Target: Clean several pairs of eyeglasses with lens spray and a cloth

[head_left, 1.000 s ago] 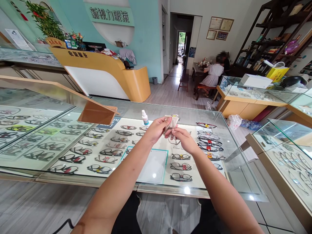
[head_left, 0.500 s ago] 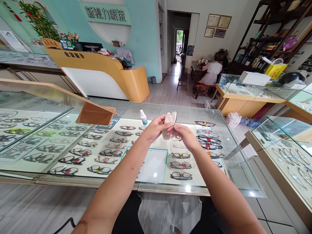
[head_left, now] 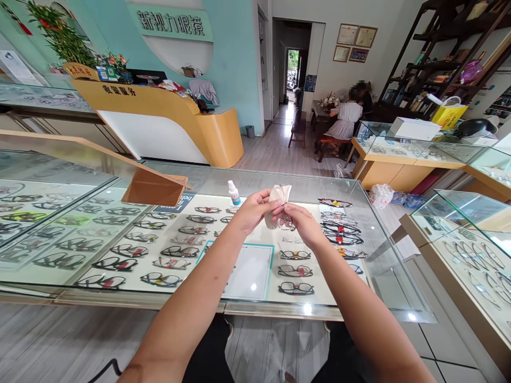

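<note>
My left hand (head_left: 260, 210) is closed on a pale cream cloth (head_left: 281, 196), which is folded around part of a pair of glasses. My right hand (head_left: 296, 215) pinches the thin frame of those glasses (head_left: 286, 222), and one clear lens hangs below its fingers. Both hands meet above the glass display counter (head_left: 247, 178). The other lens is hidden, seemingly by the cloth and fingers. Just left of my left hand, a small white spray bottle (head_left: 233, 193) with a blue and red label stands upright on the counter.
Rows of glasses (head_left: 182, 251) lie under the counter glass, around a white card with a teal border (head_left: 249, 274). A wooden stand (head_left: 155, 183) rests on the counter at left. More display cases (head_left: 471, 239) stand at right. Two people sit at a table at the back.
The cloth has shifted slightly between my fingers and its top edge spreads a little wider. Both hands keep their grip in nearly the same place. The view has moved very slightly.
</note>
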Action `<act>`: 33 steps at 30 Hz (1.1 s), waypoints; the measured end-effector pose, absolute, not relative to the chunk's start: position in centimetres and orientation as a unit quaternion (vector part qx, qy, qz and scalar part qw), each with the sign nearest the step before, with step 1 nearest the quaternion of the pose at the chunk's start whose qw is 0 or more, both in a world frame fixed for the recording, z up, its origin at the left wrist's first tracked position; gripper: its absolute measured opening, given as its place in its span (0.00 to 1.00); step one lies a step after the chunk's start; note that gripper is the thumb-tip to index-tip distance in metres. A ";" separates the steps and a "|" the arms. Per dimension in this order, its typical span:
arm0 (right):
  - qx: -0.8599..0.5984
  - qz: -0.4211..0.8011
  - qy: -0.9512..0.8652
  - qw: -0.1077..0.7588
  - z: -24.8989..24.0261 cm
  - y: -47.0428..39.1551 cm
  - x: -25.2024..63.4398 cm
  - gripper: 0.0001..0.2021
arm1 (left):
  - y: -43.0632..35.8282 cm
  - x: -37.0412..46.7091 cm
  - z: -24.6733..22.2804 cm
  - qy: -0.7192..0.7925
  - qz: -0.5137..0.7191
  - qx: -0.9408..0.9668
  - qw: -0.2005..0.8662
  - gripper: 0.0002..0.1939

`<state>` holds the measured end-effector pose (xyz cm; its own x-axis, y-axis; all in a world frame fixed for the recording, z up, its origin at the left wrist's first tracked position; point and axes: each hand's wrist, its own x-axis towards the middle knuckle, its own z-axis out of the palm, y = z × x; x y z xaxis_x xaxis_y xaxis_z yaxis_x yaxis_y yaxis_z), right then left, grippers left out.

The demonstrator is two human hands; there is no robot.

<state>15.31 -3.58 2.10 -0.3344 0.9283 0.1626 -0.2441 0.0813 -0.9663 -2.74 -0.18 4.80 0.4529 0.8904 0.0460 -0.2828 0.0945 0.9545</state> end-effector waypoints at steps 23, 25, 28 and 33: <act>-0.313 0.596 -0.559 0.483 1.9 -3.5 15.3 0.17 | -0.2 -2.7 4.7 0.285 0.408 0.534 0.683 0.23; -0.315 0.596 -0.562 0.480 1.8 -3.4 15.4 0.17 | -0.2 -2.5 4.6 0.284 0.414 0.537 0.678 0.23; -0.319 0.587 -0.578 0.468 1.7 -3.3 15.4 0.17 | -0.1 -2.3 4.2 0.291 0.429 0.546 0.658 0.23; -0.323 0.563 -0.614 0.450 2.1 -3.7 15.2 0.18 | 0.1 -2.1 3.5 0.305 0.449 0.564 0.623 0.22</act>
<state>15.21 -3.65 2.08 -0.3869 0.9027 0.1884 -0.1089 0.1582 -0.9814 -2.13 0.13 3.54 0.4108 0.9028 0.1271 -0.2159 -0.0391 0.9756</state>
